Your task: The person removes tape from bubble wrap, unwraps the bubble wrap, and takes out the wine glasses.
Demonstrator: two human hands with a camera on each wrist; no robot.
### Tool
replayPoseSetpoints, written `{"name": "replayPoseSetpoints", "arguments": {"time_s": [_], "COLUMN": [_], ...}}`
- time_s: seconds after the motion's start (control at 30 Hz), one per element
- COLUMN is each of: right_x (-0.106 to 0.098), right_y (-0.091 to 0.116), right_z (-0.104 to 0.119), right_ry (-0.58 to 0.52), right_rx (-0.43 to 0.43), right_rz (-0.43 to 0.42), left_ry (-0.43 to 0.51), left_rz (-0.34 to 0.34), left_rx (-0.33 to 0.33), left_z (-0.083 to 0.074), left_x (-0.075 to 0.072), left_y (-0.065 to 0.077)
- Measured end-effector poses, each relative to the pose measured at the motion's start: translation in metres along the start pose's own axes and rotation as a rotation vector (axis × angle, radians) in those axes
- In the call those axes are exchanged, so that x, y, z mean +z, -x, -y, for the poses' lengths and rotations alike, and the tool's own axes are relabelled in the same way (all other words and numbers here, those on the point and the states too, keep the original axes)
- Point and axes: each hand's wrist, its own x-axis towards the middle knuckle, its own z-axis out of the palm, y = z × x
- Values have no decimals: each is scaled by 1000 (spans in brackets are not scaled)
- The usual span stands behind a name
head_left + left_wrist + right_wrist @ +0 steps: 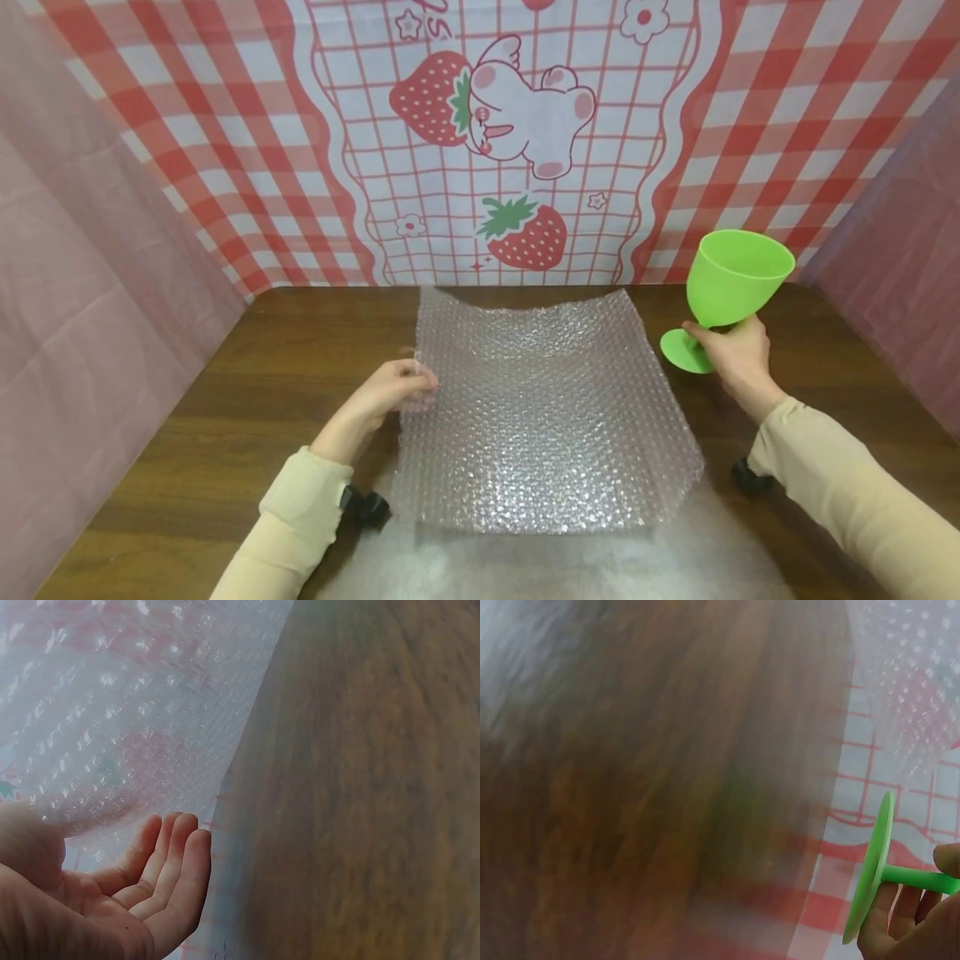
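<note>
A bright green plastic goblet (738,279) is held upright but tilted in my right hand (742,354), above the table on the right. The fingers and thumb curl round its stem (915,878); its round foot (871,874) sticks out towards the left. A clear sheet of bubble wrap (536,417) spreads across the middle, its edges curling. At its left edge is my left hand (390,387), with fingertips overlapping the sheet. In the left wrist view the fingers (176,877) are loosely bent and apart from the thumb, close beside the wrap.
The dark wooden table (225,417) has a pale shiny patch (555,571) near its front. A red-and-white checked cloth (247,125) with strawberries hangs behind it. Pinkish curtains (90,250) stand at both sides. A dark wrist device (367,507) sits under each forearm.
</note>
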Motion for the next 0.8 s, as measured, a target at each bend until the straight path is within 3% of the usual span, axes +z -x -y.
{"name": "replayPoseSetpoints", "arguments": {"time_s": [0.4,0.67,0.8], "right_x": [4,6,7], "right_y": [-7,-9,-8], "right_z": [-13,-18,-16], "right_ry": [-16,-108,-123], "right_rx": [43,38,30], "right_rz": [42,141,172], "left_ry": [-11,-5,-3], "left_rz": [4,6,28], "left_rx": [0,3,50], "left_z": [0,2,4], "left_x": [-1,-1,-3], "left_y": [0,-2,-2]}}
